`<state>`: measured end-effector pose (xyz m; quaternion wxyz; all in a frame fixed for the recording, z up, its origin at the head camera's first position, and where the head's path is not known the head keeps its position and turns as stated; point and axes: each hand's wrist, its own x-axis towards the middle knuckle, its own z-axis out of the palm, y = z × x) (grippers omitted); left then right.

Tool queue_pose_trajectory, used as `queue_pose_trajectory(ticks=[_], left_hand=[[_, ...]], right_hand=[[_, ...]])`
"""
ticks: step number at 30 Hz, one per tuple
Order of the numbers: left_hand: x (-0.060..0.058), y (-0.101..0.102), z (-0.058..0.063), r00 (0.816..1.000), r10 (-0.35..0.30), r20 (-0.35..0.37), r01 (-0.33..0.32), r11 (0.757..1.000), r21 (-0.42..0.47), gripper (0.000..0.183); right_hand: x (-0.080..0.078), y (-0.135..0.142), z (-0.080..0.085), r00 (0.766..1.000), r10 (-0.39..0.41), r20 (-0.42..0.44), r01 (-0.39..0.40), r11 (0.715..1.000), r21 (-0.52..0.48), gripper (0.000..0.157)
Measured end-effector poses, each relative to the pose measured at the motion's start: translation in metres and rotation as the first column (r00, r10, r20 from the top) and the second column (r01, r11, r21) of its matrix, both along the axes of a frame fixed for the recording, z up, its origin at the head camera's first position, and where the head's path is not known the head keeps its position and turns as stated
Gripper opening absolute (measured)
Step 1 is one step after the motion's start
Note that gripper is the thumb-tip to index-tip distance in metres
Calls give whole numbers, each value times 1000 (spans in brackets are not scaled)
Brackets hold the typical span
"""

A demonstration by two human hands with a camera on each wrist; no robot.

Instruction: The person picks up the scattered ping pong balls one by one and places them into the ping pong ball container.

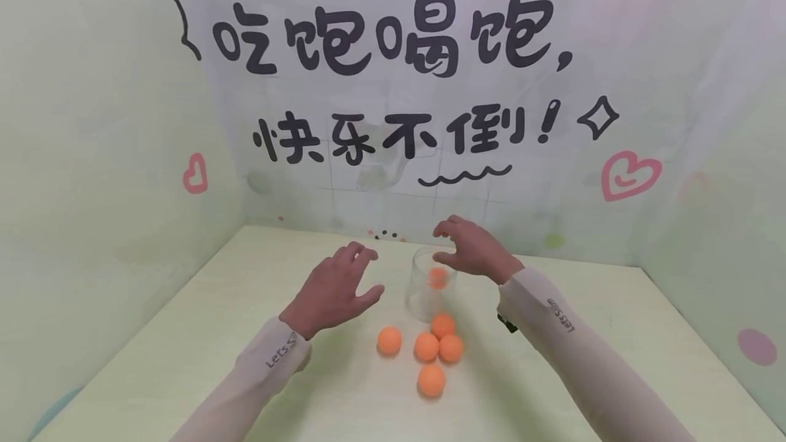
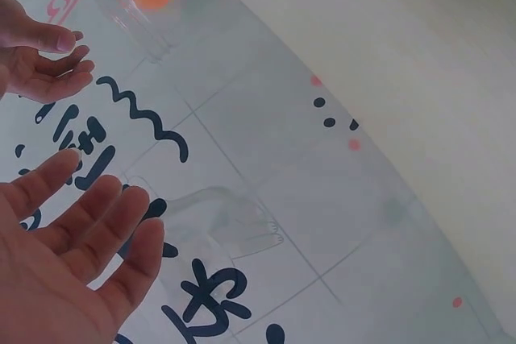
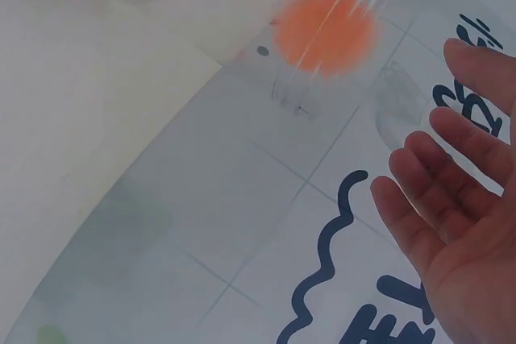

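Orange balls [image 1: 426, 347], cream tabletop [image 1: 215, 305], lettered wall [image 1: 368, 95]

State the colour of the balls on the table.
Orange; the balls show best in the head view.

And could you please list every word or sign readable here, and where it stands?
"吃饱喝饱," on the back wall, top line.
"快乐不倒!" same wall, lower line.
"Let's Slim" on the right sleeve.
"Let's S…" on the left sleeve; remaining letters unreadable.
No text shows on the orange balls or clear cup.
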<state>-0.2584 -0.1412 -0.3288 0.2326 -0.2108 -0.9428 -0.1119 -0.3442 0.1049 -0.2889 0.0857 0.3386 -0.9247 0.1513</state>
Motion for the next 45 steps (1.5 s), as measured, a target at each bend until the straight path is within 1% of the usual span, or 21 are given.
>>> queue_pose_trajectory(ticks=[4, 10, 17, 23, 32, 39, 45], left_hand=[[0, 0, 0, 1000, 4, -1, -4, 1000, 3, 44], [-2, 1, 1, 1000, -9, -19, 9, 1000, 7, 44], [-2, 1, 3, 1000, -3, -4, 3, 1000, 25, 44], [-3, 3, 2, 1000, -16, -2, 16, 999, 35, 44], [-2, -5, -2, 1000, -9, -6, 10, 999, 31, 44], [0, -2, -3, 1000, -8, 11, 7, 1000, 22, 44], [0, 0, -3, 1000, -10, 22, 10, 1000, 15, 44]], right_hand=[[-1, 3, -1, 1000, -2, -11, 2, 1000, 9, 34], [-2, 8, 1, 999, -34, -21, 34, 999, 19, 32], [-1, 10, 1, 999, -34, -13, 34, 999, 31, 32], [1, 13, -1, 999, -44, -8, 44, 998, 34, 31], [3, 11, -5, 999, -33, -8, 33, 999, 24, 31], [6, 13, -5, 1000, -17, -9, 17, 999, 37, 32], [9, 20, -6, 999, -17, -45, 19, 999, 38, 30]])
